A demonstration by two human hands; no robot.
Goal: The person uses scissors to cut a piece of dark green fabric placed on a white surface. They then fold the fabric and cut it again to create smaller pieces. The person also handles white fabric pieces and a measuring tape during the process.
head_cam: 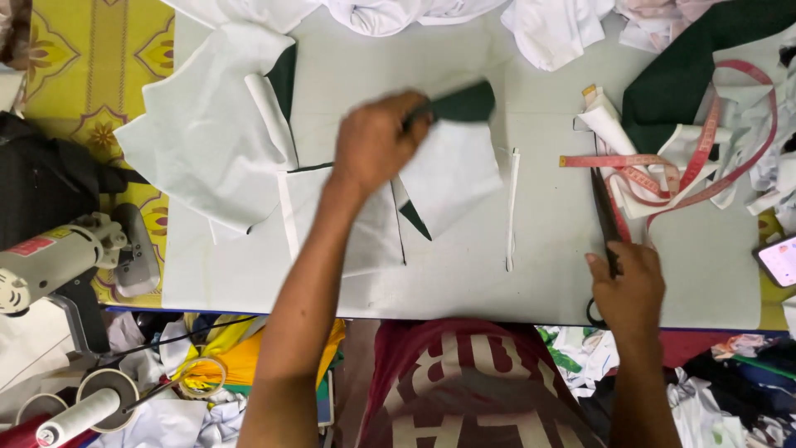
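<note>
Left hand [375,143] reaches out over the middle of the cutting table [464,282], its fingers closed in a pinch on a dark green fabric piece [463,104], which it holds lifted above the white cut pieces [452,170] lying there. Right hand [628,286] rests at the near edge of the table toward its right end, curled over the handle of a pair of long dark scissors [604,211] whose blades lie flat on the tabletop pointing toward the far edge.

By size: a large white cloth sheet [203,133] covers the far left corner, partly hanging off the left edge. A big dark green cloth [688,70] sits at the far right corner. A red measuring tape [713,178] loops just beside the scissor blades. A narrow white strip [512,207] lies between the hands.
</note>
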